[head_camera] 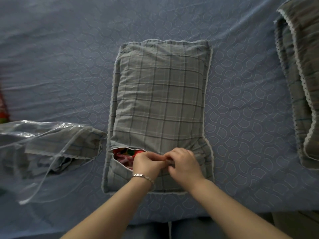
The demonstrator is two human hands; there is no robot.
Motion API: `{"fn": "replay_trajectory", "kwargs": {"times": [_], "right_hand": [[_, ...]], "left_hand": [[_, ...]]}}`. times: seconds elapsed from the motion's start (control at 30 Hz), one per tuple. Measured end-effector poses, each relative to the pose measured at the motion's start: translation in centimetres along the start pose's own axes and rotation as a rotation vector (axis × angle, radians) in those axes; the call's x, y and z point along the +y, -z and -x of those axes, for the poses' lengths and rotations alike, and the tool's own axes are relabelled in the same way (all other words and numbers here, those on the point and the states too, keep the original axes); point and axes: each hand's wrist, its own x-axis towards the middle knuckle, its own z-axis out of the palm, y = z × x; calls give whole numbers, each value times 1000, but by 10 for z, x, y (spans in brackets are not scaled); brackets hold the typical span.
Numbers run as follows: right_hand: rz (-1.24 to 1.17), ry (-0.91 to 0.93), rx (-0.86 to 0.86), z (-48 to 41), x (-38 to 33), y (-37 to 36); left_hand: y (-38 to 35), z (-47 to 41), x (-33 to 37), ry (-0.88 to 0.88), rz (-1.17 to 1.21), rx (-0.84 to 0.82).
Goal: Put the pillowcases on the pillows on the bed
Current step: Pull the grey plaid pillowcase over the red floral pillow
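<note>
A grey plaid pillowcase (160, 100) with a lace edge covers a pillow lying lengthwise in the middle of the bed. Its near end has a slit opening where the pillow's red patterned fabric (124, 155) shows. My left hand (146, 163) and my right hand (183, 163) meet at that opening, fingers curled and pinching the pillowcase's edge right of the gap. A bracelet sits on my left wrist.
The blue quilted bed sheet (241, 118) spreads all around. A clear plastic bag (34, 152) holding another grey plaid pillowcase lies at the left. A second covered pillow (300, 80) lies at the right edge. Something red shows at the far left edge (3, 111).
</note>
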Motion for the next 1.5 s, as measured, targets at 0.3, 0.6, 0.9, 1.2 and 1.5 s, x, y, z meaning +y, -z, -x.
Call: {"fn": "replay_trajectory", "kwargs": {"times": [0.3, 0.6, 0.9, 1.2, 1.5], "right_hand": [[16, -224, -87, -7, -3, 40], [-9, -401, 94, -1, 2, -1], [-120, -832, 521, -10, 15, -37], [-460, -1025, 297, -7, -9, -11], [-399, -546, 658, 34, -89, 186]], "left_hand": [[44, -17, -10, -89, -131, 225], [138, -93, -69, 174, -220, 392], [118, -131, -93, 263, -104, 281], [117, -66, -46, 97, -216, -24], [151, 59, 126, -452, -21, 239]]}}
